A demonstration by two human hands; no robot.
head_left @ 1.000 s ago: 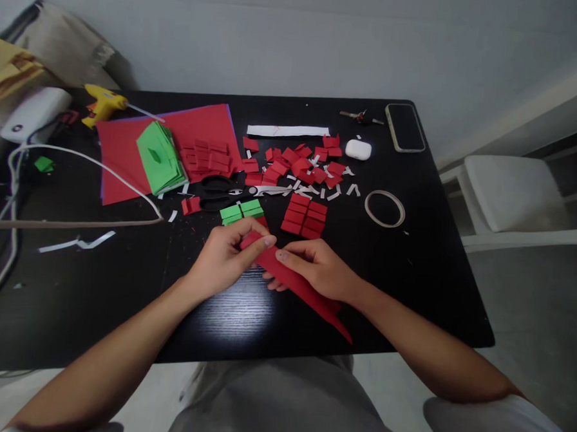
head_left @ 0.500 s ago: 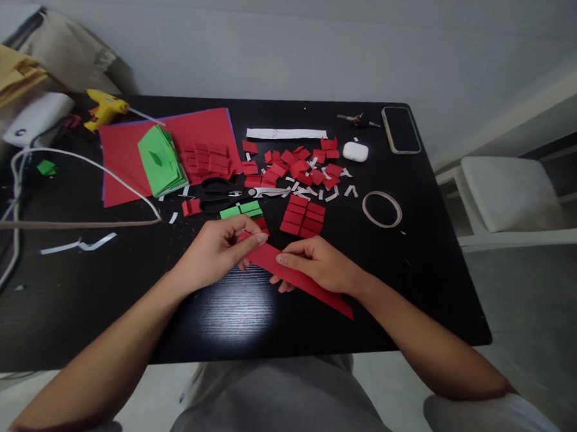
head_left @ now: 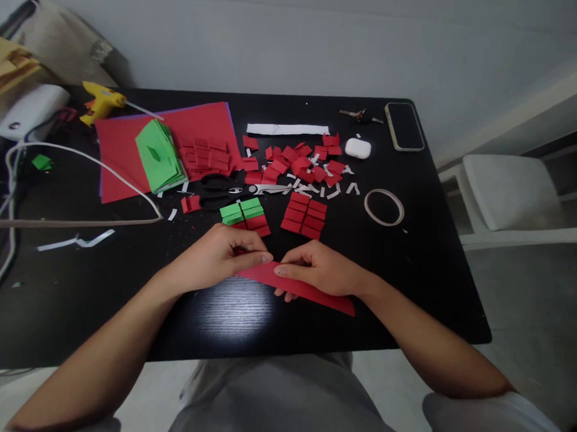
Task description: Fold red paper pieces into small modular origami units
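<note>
A long red paper strip (head_left: 320, 296) is held low over the front of the black table, slanting down to the right. My left hand (head_left: 226, 254) is closed on its left end, thumb on top. Close beside it, my right hand (head_left: 315, 268) pinches the strip near its middle, fingertips showing underneath. Just beyond the hands lie a block of folded green pieces (head_left: 243, 210) with red ones in front, and a block of folded red pieces (head_left: 304, 215). Black-handled scissors (head_left: 217, 183) rest behind the green block.
Loose red pieces (head_left: 291, 161) and white scraps (head_left: 335, 193) are scattered at centre. Red sheets (head_left: 122, 149) carry a green paper stack (head_left: 159, 157). A glue gun (head_left: 101, 102) and white cable (head_left: 102, 161) lie left; a tape ring (head_left: 384, 207), earbud case (head_left: 358, 148) and phone (head_left: 404, 126) right.
The strip's left end has come down and the strip lies flatter. My left hand has shifted slightly down and right, closer to my right hand, uncovering the red pieces before the green ones.
</note>
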